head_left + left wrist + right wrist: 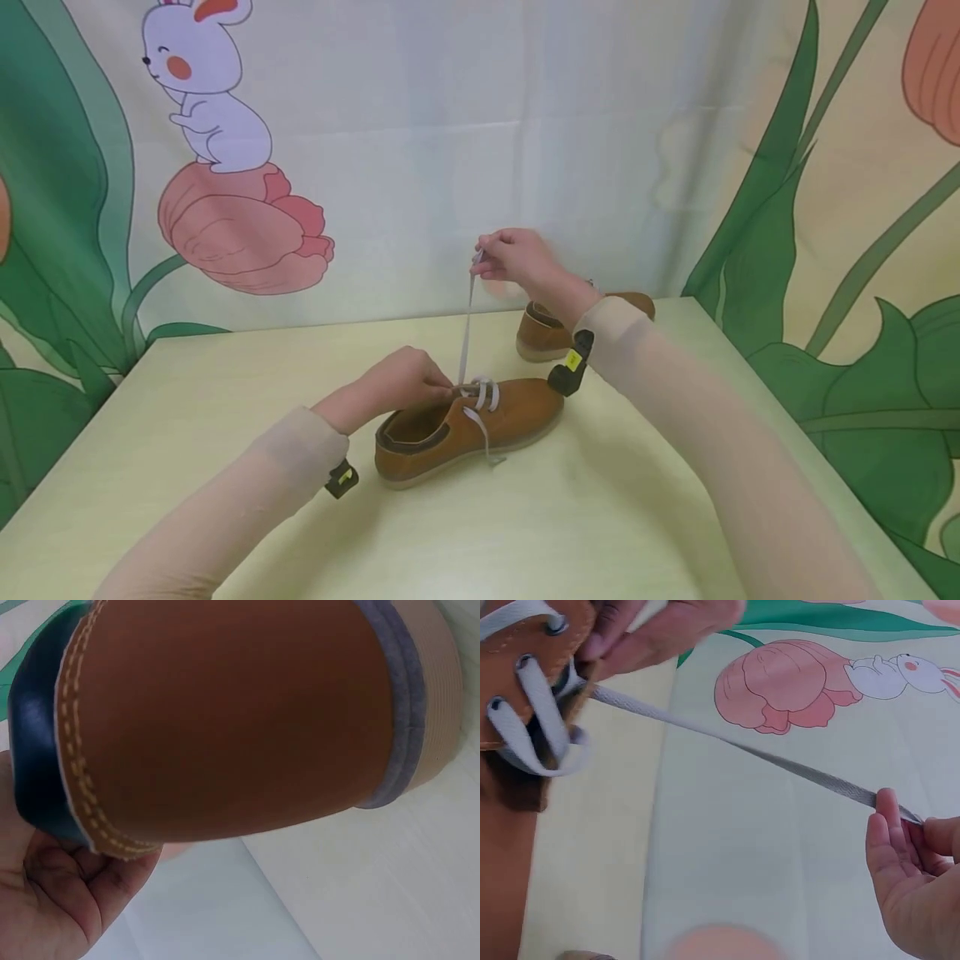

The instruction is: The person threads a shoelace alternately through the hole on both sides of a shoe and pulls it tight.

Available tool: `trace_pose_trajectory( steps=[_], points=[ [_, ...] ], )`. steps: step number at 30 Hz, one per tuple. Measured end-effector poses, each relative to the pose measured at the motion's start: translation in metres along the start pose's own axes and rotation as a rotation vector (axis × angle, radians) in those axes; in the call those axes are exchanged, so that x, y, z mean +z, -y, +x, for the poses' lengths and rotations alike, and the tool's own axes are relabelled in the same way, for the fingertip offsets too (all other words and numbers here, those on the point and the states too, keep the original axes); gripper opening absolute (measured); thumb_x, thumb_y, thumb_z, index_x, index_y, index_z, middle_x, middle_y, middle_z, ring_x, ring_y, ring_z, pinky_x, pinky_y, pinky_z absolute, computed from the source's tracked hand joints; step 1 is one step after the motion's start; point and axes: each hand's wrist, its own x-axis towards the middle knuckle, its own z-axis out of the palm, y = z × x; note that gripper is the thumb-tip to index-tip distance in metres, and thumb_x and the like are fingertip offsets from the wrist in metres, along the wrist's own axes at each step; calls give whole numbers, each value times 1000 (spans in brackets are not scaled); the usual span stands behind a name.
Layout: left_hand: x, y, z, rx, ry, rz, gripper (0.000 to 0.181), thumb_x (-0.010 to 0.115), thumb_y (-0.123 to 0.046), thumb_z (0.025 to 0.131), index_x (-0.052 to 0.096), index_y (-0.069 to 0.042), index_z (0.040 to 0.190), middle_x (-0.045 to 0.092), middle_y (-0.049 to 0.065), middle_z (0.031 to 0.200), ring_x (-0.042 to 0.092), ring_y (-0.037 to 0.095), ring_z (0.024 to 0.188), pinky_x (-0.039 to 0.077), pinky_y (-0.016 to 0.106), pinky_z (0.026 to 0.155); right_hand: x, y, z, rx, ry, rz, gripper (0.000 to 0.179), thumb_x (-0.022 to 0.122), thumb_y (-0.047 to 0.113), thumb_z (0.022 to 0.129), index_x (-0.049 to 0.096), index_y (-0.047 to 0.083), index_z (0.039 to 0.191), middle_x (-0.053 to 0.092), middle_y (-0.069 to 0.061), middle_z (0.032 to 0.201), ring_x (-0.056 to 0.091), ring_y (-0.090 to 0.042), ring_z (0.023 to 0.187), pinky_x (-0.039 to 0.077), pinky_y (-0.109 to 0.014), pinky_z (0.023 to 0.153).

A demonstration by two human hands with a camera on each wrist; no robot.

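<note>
A brown leather shoe (517,408) stands on the table, toe pointing right, with a light grey shoelace (466,333) threaded through its eyelets. My left hand (401,382) pinches the edge of the shoe's lacing flap, seen also at the top of the right wrist view. One end of the lace is pinched by my right hand (517,257), raised above the shoe, and the lace (802,772) runs taut from the eyelet up to these fingers. The other lace end (487,437) hangs down the near side onto the table. The shoe's heel (225,727) fills much of the left wrist view.
A second brown shoe (540,333) stands farther back, partly hidden behind my right wrist. The pale table (247,367) ends at a printed cloth backdrop (420,183) with a rabbit and tulips. Each wrist carries a small black camera mount (570,371).
</note>
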Motion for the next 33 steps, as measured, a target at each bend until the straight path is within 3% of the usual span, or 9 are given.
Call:
trace_pose_trajectory(
  steps=[4,9,12,16,21,24,27,33],
  points=[
    [1,0,-2,3,3,4,19,66,-16,98,82,-8,102,78,1,81,57,4,65,50,20,66,2,5,2,-5,-10,-17,33,54,24,107,65,-2,121,70,-4,95,72,-14,90,58,-28,95],
    [-2,-2,-10,16,-20,-5,20,64,-17,99,81,-8,98,74,0,77,56,5,65,49,21,66,-3,-11,-1,-10,13,-81,32,55,22,107,65,-5,120,70,-2,90,71,-9,81,60,-29,92],
    [-4,-2,-23,10,-47,-17,19,63,-18,99,80,-8,99,74,0,80,59,7,70,51,25,70,-11,-26,-8,-20,28,-102,30,54,18,106,64,-7,120,70,-1,89,69,-4,76,60,-32,92],
    [-4,0,-46,-47,-70,-59,26,67,-25,99,76,-4,112,79,6,96,69,14,85,57,32,77,-24,-51,-22,-21,75,-165,30,55,15,106,62,-9,121,72,-6,96,69,-2,79,59,-38,98],
    [-1,3,-72,-89,-68,-115,41,75,-34,93,72,-5,121,78,8,108,73,19,91,56,31,74,-35,-87,-39,61,81,-213,34,57,16,105,63,-8,128,73,-13,113,69,-4,85,58,-38,100],
    [3,7,-82,-97,-65,-135,54,79,-36,88,67,-3,129,77,8,113,73,23,99,58,33,78,-40,-110,-46,92,90,-214,35,56,14,105,61,-10,130,72,-22,119,72,-9,91,58,-37,99],
    [10,11,-88,-116,-68,-150,67,83,-36,85,61,2,136,76,11,117,73,28,106,59,40,86,-45,-128,-53,118,122,-236,38,55,14,105,58,-12,133,68,-28,127,74,-23,105,58,-38,100],
    [21,17,-92,-85,-96,-155,67,85,-32,83,61,2,136,78,8,111,74,26,103,58,37,86,-69,-140,-76,166,111,-315,45,50,19,108,52,-11,141,56,-33,142,64,-41,126,56,-45,102]
  ],
)
